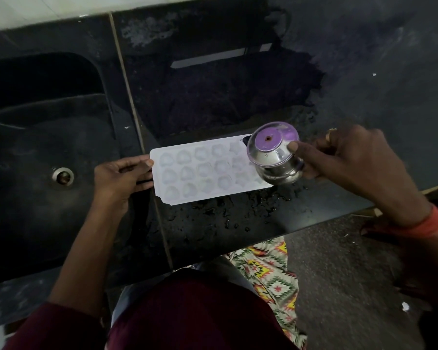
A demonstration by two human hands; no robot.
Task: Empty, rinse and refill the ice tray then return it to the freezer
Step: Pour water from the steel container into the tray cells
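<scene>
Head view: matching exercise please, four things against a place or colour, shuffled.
Things:
1. ice tray
2. steel pot
3. drain
4. wristband

Places and colours:
a. orange, worn just behind the right hand
b. white, on the counter, left hand holding its end
c. in the sink, left of the tray
d. purple-lidded, held by the right hand over the tray's right end

Pairs: 1-b, 2-d, 3-c, 4-a.
</scene>
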